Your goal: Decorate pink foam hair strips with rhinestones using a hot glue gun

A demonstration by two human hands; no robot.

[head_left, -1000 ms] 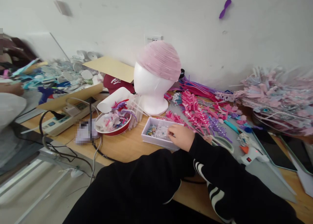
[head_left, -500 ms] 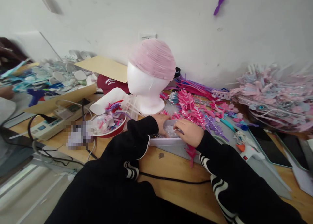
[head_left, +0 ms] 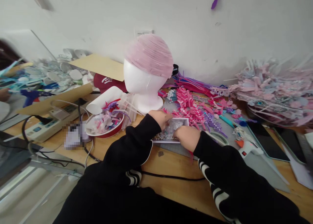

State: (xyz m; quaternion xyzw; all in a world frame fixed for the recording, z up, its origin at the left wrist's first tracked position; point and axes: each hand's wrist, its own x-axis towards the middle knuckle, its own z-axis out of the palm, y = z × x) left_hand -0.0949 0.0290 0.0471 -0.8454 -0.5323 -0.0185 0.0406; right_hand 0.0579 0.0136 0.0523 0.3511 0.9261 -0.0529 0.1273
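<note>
A shallow white box [head_left: 161, 141] lies in front of me, with small pearly and silvery beads [head_left: 167, 134] and a crumpled clear plastic bag [head_left: 178, 123] inside. My left hand [head_left: 160, 119] is at the far left of the box, fingers bent together by the bag; what they grip is hidden. My right hand [head_left: 188, 137] reaches over the right side, its curled fingertips down among the beads. Whatever those fingers pinch is too small to see. Behind the box stands a white foam mannequin head [head_left: 138, 78] wearing a pink wrapped cap [head_left: 151, 56].
Pink and purple fuzzy-stem sprigs [head_left: 187, 103] lie beyond the box. At left are a red-and-white bowl of scraps [head_left: 109, 132] and a power strip [head_left: 44, 129]. A white glue gun [head_left: 249, 149], phones [head_left: 262, 142] and a pink decorated heap [head_left: 274, 93] occupy the right.
My right fingers have gone lower into the box, and my left hand has shifted toward its far rim. More beads show now. The view has shifted slightly.
</note>
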